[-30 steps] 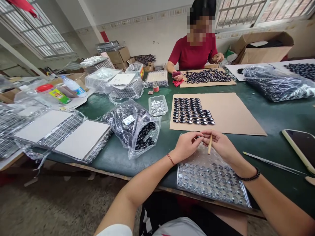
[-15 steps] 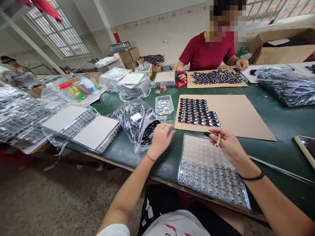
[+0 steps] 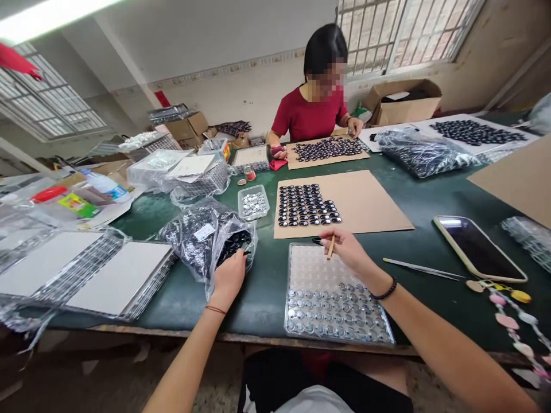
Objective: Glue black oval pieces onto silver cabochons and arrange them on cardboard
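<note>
My left hand (image 3: pixel 231 276) is at the mouth of a clear plastic bag (image 3: pixel 185 232) full of shiny black pieces, its fingers closed with the dark tip of one piece showing at the fingertips. Between the fingers of my right hand (image 3: pixel 350 252) is a short wooden stick (image 3: pixel 331 248), and a black oval piece (image 3: pixel 317 241) sticks out past the fingertips. Below that hand lies a clear plastic tray (image 3: pixel 316 269) of round cavities, with shiny items in the nearer rows. Rows of black ovals (image 3: pixel 300 205) are set out on a cardboard sheet (image 3: pixel 365 201).
A small tub (image 3: pixel 253 203) of silvery pieces stands beyond the bag. Tweezers (image 3: pixel 422 268), a phone (image 3: pixel 480 246) and a beaded strap lie to the right. Card-topped tray stacks (image 3: pixel 120 275) fill the left. Across the table, a person in red handles black pieces.
My left hand has moved from beside the bag to its mouth, its fingers now closed. My right hand still holds the stick and the oval. The view has turned rightward.
</note>
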Action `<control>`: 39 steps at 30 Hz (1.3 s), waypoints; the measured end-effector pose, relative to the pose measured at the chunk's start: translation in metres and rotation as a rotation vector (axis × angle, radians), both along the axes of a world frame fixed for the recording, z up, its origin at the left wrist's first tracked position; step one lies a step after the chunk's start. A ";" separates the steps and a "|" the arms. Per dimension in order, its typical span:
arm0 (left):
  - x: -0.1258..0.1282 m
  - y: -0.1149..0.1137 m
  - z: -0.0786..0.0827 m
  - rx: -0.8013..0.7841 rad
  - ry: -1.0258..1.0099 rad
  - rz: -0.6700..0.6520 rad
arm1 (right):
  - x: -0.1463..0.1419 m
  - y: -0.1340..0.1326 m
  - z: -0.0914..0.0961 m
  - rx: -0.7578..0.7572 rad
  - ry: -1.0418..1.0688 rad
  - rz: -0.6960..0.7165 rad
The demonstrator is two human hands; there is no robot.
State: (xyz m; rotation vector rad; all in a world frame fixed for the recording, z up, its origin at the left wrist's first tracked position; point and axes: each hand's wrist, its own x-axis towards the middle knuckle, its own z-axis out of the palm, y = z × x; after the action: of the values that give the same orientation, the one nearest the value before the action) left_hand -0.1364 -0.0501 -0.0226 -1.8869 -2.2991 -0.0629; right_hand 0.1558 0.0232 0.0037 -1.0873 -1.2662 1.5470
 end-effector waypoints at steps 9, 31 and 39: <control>0.039 0.032 0.037 0.265 -1.964 0.109 | 0.008 0.012 -0.004 0.033 0.043 -0.062; 0.104 0.074 0.025 -0.258 -2.651 0.209 | 0.008 0.147 -0.016 0.177 -0.308 -0.335; 0.090 0.080 0.022 0.012 -2.480 0.365 | 0.004 0.194 -0.038 0.194 -0.650 -0.187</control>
State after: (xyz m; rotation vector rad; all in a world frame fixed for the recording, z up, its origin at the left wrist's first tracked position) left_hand -0.0468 0.0298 -0.0006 -0.4569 -2.6267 -3.8344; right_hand 0.1599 0.2176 -0.0340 -1.5949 -1.6375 0.9278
